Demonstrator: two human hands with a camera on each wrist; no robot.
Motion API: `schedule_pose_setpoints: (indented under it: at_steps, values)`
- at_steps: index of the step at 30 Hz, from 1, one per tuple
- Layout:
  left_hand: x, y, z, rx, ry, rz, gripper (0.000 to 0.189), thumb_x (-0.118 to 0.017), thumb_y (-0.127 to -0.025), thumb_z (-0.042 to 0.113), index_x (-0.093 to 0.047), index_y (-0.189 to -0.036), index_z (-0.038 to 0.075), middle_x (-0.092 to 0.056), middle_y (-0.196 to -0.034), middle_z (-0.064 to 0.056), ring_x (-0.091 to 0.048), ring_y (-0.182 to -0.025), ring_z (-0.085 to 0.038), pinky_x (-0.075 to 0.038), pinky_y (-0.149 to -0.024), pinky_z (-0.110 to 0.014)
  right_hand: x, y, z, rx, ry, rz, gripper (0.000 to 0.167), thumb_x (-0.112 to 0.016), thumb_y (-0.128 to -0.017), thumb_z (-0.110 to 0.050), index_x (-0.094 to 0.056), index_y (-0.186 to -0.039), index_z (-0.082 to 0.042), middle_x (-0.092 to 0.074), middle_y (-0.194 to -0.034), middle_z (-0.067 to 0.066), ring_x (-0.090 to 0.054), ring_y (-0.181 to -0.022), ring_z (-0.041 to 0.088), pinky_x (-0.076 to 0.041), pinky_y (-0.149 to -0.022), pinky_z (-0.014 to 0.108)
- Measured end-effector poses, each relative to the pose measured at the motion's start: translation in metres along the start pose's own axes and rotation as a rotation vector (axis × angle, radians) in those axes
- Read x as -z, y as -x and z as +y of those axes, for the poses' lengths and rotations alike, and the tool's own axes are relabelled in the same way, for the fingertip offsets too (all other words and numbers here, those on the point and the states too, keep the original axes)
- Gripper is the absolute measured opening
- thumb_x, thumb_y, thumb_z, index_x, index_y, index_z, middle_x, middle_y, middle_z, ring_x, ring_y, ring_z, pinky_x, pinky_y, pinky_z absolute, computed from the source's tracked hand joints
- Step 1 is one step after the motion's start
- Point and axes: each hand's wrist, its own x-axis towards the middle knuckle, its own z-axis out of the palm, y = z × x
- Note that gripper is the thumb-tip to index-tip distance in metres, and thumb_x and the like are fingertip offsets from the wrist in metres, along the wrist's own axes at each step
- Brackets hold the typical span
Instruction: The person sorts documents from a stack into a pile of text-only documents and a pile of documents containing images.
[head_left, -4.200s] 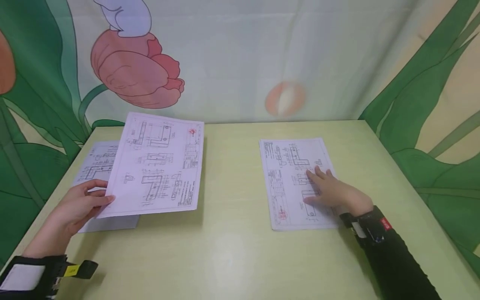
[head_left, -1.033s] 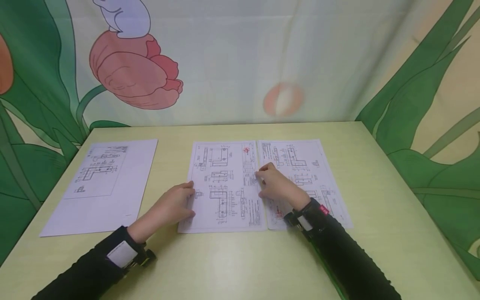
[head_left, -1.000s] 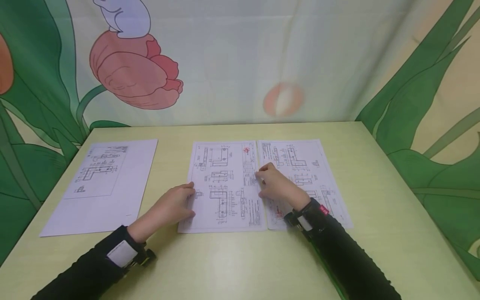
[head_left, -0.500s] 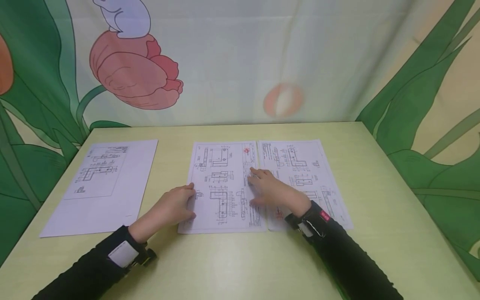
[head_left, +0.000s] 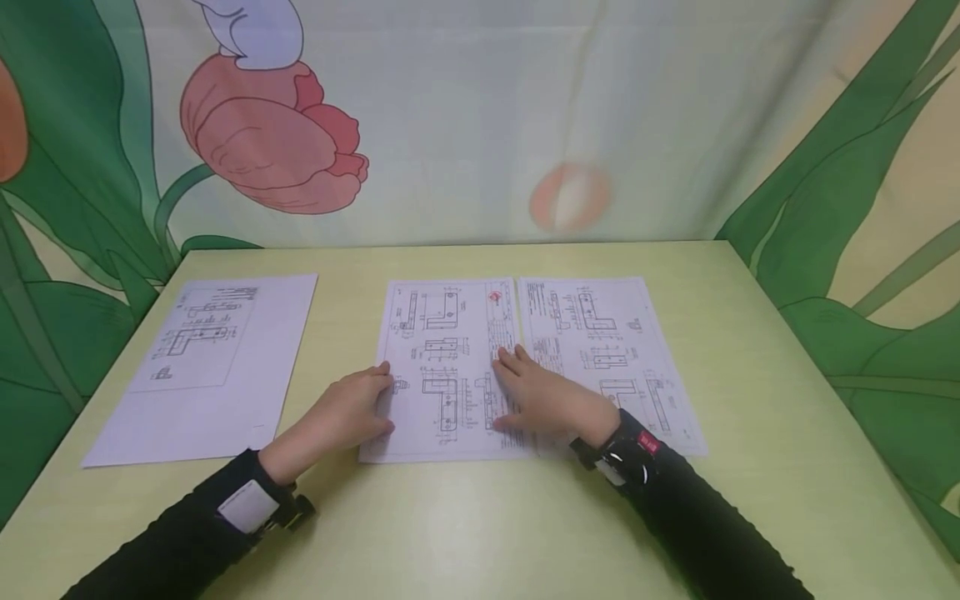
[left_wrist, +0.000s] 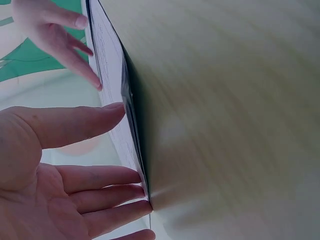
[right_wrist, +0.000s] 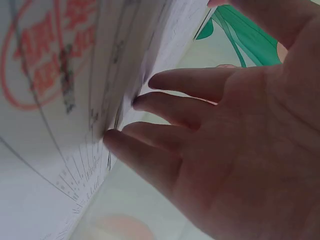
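Flat on the table, the middle stack of printed technical drawings (head_left: 408,354) lies between both hands. My left hand (head_left: 341,421) touches its left edge, with thumb and fingers nearly straight along the side in the left wrist view. The right hand (head_left: 551,402) rests with spread fingers over its right margin, across the narrow gap beside the right drawing stack (head_left: 652,350). In the right wrist view the fingertips (right_wrist: 111,137) touch paper near that gap, and a red stamp (right_wrist: 42,55) shows on the right drawing. Part of the right stack is hidden under the hand and wrist.
Another printed sheet (head_left: 202,417), with a smaller drawing, lies at the left of the pale wooden table (head_left: 450,533). Behind the table hangs a cloth (head_left: 450,125) with printed flowers and leaves. Black bands with small devices sit on both wrists.
Over the last seconds the left hand has brought the held drawings from the left to the middle and laid them down. The right hand's fingers, bent at the gap, have since spread onto the paper.
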Motion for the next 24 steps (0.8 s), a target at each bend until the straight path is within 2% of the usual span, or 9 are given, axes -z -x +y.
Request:
schedule_pose_setpoints:
  at_steps: [7,11,13,15,18,20,22,24]
  values:
    - [-0.001,0.000,0.003,-0.004,0.009,-0.005,0.066,-0.079,-0.073,0.011,-0.051,-0.129,-0.010,-0.038,-0.145,-0.024,-0.038,-0.133,-0.041,-0.035,-0.107,-0.051,-0.002,0.005,-0.004,-0.003,-0.026,-0.002,0.093,-0.061,-0.085,-0.052,-0.019,-0.150,-0.002,-0.006,-0.158,0.016,-0.005,-0.146,0.035,-0.015,-0.117,0.045]
    - [0.000,0.001,0.001,-0.007,0.021,-0.013,0.066,-0.078,-0.075,0.013,-0.050,-0.130,-0.010,-0.038,-0.146,-0.024,-0.037,-0.134,-0.041,-0.034,-0.107,-0.051,-0.003,0.005,-0.006,-0.005,-0.004,-0.011,0.093,-0.061,-0.085,-0.053,-0.018,-0.150,-0.002,-0.004,-0.158,0.016,-0.005,-0.146,0.034,-0.015,-0.116,0.044]
    - [0.005,0.003,-0.004,-0.011,0.053,-0.004,0.068,-0.077,-0.077,0.014,-0.047,-0.133,-0.009,-0.036,-0.146,-0.026,-0.036,-0.134,-0.042,-0.033,-0.107,-0.053,-0.005,0.005,-0.006,-0.003,0.006,-0.012,0.093,-0.061,-0.085,-0.053,-0.018,-0.150,-0.002,-0.004,-0.158,0.016,-0.005,-0.146,0.034,-0.016,-0.116,0.044]
    - [0.017,0.006,-0.012,0.005,0.102,0.018,0.072,-0.075,-0.079,0.016,-0.041,-0.137,-0.008,-0.033,-0.147,-0.026,-0.033,-0.135,-0.044,-0.030,-0.108,-0.055,-0.006,0.004,-0.005,-0.001,0.009,-0.014,0.094,-0.061,-0.085,-0.053,-0.017,-0.150,-0.002,-0.004,-0.158,0.016,-0.004,-0.146,0.034,-0.015,-0.116,0.044]
    - [0.043,0.013,-0.039,0.069,0.143,0.086,0.077,-0.070,-0.083,0.021,-0.030,-0.143,-0.008,-0.026,-0.150,-0.028,-0.026,-0.136,-0.047,-0.024,-0.109,-0.057,-0.006,0.004,-0.005,-0.002,0.010,-0.020,0.094,-0.061,-0.085,-0.053,-0.016,-0.150,-0.002,-0.002,-0.158,0.016,-0.003,-0.146,0.033,-0.015,-0.117,0.044]
    - [0.061,0.019,-0.065,0.137,0.128,0.142,0.081,-0.068,-0.085,0.023,-0.024,-0.144,-0.010,-0.022,-0.149,-0.032,-0.023,-0.135,-0.051,-0.022,-0.109,-0.060,-0.006,0.005,-0.005,0.000,0.005,-0.018,0.094,-0.061,-0.085,-0.053,-0.017,-0.150,-0.002,-0.003,-0.158,0.017,-0.004,-0.146,0.034,-0.014,-0.117,0.045]
    - [0.073,0.026,-0.096,0.208,0.074,0.199,0.084,-0.067,-0.084,0.025,-0.022,-0.141,-0.017,-0.024,-0.144,-0.039,-0.026,-0.129,-0.055,-0.024,-0.106,-0.063,-0.005,0.004,-0.005,0.001,0.003,-0.019,0.094,-0.061,-0.085,-0.052,-0.017,-0.150,-0.001,-0.003,-0.158,0.017,-0.003,-0.146,0.034,-0.014,-0.117,0.045]
    - [0.080,0.035,-0.129,0.285,0.020,0.232,0.084,-0.068,-0.083,0.026,-0.026,-0.135,-0.023,-0.033,-0.134,-0.044,-0.036,-0.117,-0.056,-0.035,-0.096,-0.062,-0.005,0.004,-0.005,0.005,0.004,-0.017,0.093,-0.061,-0.085,-0.052,-0.018,-0.150,-0.001,-0.004,-0.158,0.018,-0.004,-0.146,0.035,-0.015,-0.117,0.045]
